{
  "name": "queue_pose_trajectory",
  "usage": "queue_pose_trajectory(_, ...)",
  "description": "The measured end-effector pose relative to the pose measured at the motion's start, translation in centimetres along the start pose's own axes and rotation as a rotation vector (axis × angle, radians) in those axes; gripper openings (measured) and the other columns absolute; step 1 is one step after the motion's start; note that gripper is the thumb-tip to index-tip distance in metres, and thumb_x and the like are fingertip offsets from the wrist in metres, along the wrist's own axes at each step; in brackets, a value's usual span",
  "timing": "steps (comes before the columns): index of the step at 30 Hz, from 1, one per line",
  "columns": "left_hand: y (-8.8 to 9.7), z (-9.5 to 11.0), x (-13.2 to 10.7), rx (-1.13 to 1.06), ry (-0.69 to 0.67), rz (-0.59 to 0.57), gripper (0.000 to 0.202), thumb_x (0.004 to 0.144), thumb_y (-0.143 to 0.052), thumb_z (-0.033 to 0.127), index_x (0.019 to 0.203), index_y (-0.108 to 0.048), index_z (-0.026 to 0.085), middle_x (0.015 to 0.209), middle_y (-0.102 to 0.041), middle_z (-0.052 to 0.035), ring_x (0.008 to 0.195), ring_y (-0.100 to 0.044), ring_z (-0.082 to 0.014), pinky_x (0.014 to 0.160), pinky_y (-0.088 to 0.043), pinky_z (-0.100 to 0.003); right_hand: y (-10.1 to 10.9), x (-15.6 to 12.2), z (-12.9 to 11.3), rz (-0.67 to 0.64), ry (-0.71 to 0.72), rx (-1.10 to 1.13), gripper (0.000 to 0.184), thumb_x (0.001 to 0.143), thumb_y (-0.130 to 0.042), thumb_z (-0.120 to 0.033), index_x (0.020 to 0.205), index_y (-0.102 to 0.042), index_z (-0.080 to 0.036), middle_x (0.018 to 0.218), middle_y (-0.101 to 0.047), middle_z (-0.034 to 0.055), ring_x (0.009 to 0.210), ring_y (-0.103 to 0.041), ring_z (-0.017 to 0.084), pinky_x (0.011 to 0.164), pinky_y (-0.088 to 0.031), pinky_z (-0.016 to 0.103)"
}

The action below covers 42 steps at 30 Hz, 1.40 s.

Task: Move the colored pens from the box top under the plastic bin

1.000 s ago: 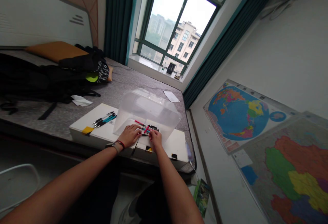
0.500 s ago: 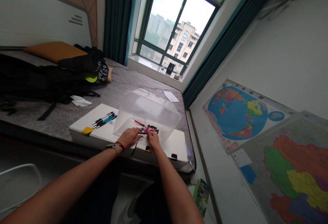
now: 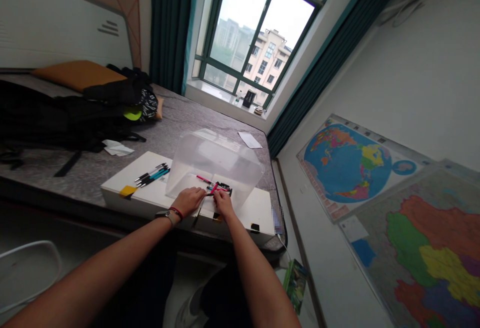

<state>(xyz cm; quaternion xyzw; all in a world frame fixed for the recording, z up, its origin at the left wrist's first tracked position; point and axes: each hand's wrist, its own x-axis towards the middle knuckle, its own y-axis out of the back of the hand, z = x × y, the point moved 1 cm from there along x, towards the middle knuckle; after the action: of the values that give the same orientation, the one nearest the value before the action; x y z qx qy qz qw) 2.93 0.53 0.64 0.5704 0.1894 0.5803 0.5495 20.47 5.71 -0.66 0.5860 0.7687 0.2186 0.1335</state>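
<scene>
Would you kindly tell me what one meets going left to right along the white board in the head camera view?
Yellow label, teal and black pens, left hand, right hand, small black tag.

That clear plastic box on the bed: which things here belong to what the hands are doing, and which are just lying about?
Part of the work:
left hand
right hand
red pen
clear plastic box
white board
row of pens

Just lying about:
black backpack
orange cushion
sheet of paper
wall maps
</scene>
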Motion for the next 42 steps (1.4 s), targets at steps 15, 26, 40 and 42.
queue_pose_trajectory(15, 0.4, 0.4, 0.1, 0.145, -0.013, 0.034, 0.038, 0.099, -0.032, 0.038, 0.087, -0.063, 0.021, 0.087, -0.063, -0.0084, 0.086, -0.056, -0.0220, 0.073, -0.039, -0.033, -0.1, -0.2, 0.3, 0.056, -0.077, 0.357, 0.029, 0.075, -0.062, -0.047, 0.077, -0.059, -0.018, 0.061, -0.056, -0.0035, 0.044, -0.046, 0.009, 0.042, -0.036, 0.021)
queue_pose_trajectory(26, -0.5, -0.3, 0.2, 0.067, 0.098, 0.040, 0.040, 0.100, -0.028, 0.043, 0.093, -0.061, 0.021, 0.079, -0.063, -0.0061, 0.075, -0.057, -0.0191, 0.068, -0.036, -0.029, 0.5, -0.1, 0.1, 0.165, -0.141, 0.613, 0.033, 0.065, -0.071, -0.031, 0.093, -0.063, -0.015, 0.064, -0.063, -0.0023, 0.048, -0.054, 0.009, 0.047, -0.045, 0.021)
queue_pose_trajectory(40, 0.1, 0.2, 0.3, 0.048, 0.119, 0.066, 0.036, 0.098, -0.030, 0.038, 0.096, -0.060, 0.019, 0.078, -0.063, -0.0068, 0.073, -0.058, -0.0198, 0.067, -0.036, -0.030, -0.2, -0.4, 0.3, 0.059, -0.042, 0.246, 0.037, 0.077, -0.063, -0.053, 0.073, -0.064, -0.017, 0.059, -0.059, -0.0007, 0.047, -0.050, 0.011, 0.046, -0.040, 0.022)
queue_pose_trajectory(42, 0.3, 0.3, 0.2, 0.052, 0.111, 0.056, 0.033, 0.097, -0.032, 0.037, 0.096, -0.060, 0.019, 0.078, -0.063, -0.0065, 0.073, -0.058, -0.0201, 0.068, -0.037, -0.031, -0.3, -0.4, 0.3, 0.036, -0.035, 0.215, 0.039, 0.076, -0.064, -0.055, 0.073, -0.066, -0.017, 0.059, -0.059, -0.0001, 0.049, -0.051, 0.012, 0.048, -0.041, 0.023)
